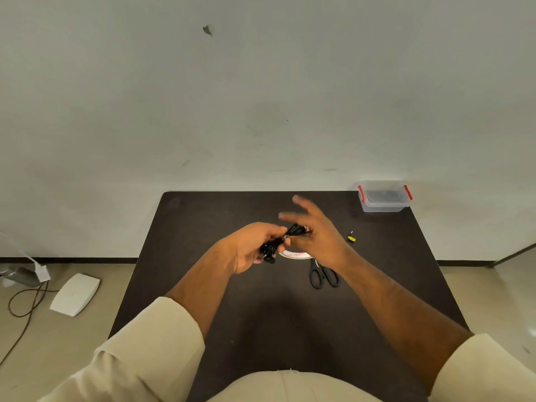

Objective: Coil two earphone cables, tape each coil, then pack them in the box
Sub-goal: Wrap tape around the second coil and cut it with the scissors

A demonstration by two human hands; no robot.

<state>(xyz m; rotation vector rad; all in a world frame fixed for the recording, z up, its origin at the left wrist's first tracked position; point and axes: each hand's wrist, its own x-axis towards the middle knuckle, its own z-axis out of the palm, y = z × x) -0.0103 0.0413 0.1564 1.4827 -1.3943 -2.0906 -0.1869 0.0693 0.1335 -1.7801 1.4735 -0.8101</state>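
Note:
My left hand (255, 245) grips a bundle of black earphone cable (285, 237) above the middle of the dark table (220, 309). My right hand (316, 230) is at the bundle's right end, its thumb side against the cable and its fingers spread and blurred by motion. Under the hands lies a white tape roll (294, 254), partly hidden. The clear plastic box (383, 197) with red clips stands at the table's far right corner; something dark shows inside it.
Black scissors (323, 274) lie on the table right of centre, under my right wrist. A small yellow and black object (351, 237) lies further right. On the floor at left are a white flat device (76, 294) and a cord (23, 311).

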